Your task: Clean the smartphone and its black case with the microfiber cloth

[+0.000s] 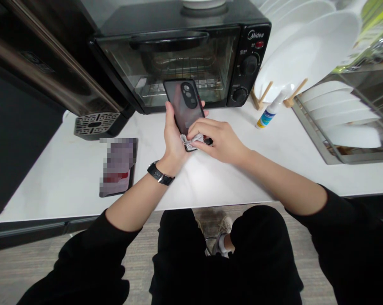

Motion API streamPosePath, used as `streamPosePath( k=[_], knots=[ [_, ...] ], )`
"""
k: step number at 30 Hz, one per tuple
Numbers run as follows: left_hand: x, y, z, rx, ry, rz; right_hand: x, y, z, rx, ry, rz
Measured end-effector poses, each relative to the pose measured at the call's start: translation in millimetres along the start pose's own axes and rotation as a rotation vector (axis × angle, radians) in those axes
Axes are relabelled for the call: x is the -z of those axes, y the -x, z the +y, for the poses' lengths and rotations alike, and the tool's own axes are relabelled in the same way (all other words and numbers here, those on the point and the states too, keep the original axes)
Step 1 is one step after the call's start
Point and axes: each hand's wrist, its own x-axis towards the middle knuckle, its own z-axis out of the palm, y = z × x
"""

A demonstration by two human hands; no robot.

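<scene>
Dark glass-backed phone [185, 106] held above white stone counter [67, 178], before black toaster oven [181, 51]. Second flat phone [118, 167] lies left; small white spray bottle [270, 112] right, before upright white plates [305, 51].

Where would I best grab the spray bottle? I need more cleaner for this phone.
Grip the spray bottle around its blue-labelled body, coming from above with the right hand. It lies tilted on the counter, its nozzle end pointing away toward the plates.

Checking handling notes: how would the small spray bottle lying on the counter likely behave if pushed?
The spray bottle lies on its side on the smooth white counter, so it would probably roll or slide. It looks small and plastic, likely light. Its round body gives little to stop it.
</scene>
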Motion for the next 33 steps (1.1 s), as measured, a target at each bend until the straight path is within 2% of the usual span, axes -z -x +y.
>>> streamPosePath(
  k=[6,10,12,19,23,26,29,33],
  knots=[
    [6.8,-4,3,-0.107,-0.005,0.055,3,0,2,-0.012,0.049,-0.036],
    [7.1,-6,4,-0.194,-0.031,0.040,1,1,7,-0.084,0.188,0.045],
    [5.5,-6,3,-0.187,-0.035,0.012,1,1,9,-0.121,0.238,0.100],
    [-3.0,-4,-10,-0.022,-0.090,0.002,6,0,16,-0.215,0.263,0.248],
    [-1.0,-7,-11,0.008,-0.027,0.009,9,-1,19,-0.204,0.175,0.171],
    [1.2,-8,-11,0.038,-0.029,0.009,11,-1,23,-0.229,0.277,0.131],
    [0.7,-5,-12,0.163,-0.070,-0.027,15,-1,29,-0.286,0.436,0.199],
    [-1.8,2,-10,0.346,-0.120,-0.089,22,0,36,-0.321,0.441,0.336]
  ],
)
